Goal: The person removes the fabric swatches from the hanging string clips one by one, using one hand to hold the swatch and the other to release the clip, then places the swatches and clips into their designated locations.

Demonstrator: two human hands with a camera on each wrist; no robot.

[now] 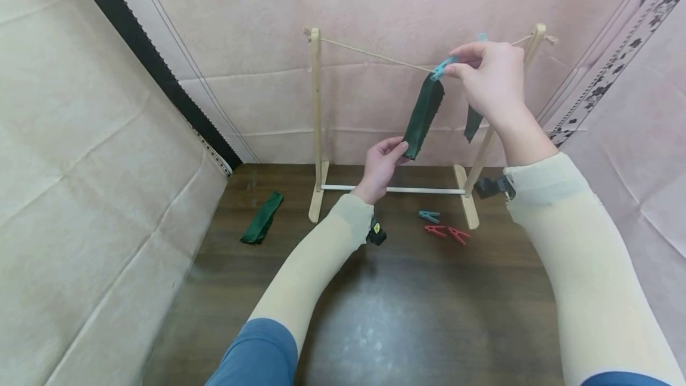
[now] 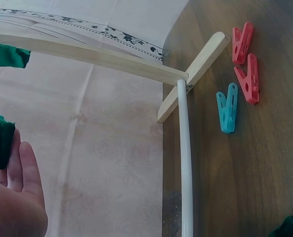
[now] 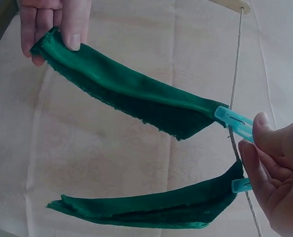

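My left hand [image 1: 379,167] pinches the lower end of a dark green cloth strip [image 1: 424,115], thumb on top and fingers beneath. In the right wrist view, a light blue clothespin [image 3: 233,122] is clipped on the strip's upper corner at the string [image 1: 370,53]. My right hand [image 1: 495,79] holds that clothespin between thumb and fingers. A second green cloth strip [image 3: 151,205] hangs beside it from another blue clothespin [image 3: 241,185]. Behind my right hand, this second strip is partly hidden in the head view.
A wooden frame with two posts [image 1: 316,106] carries the string; a white rod [image 1: 429,190] joins its feet. Another green cloth strip [image 1: 262,218] lies on the dark table [image 1: 407,314] at the left. One blue clothespin [image 2: 228,108] and two red clothespins [image 2: 250,79] lie near the right foot.
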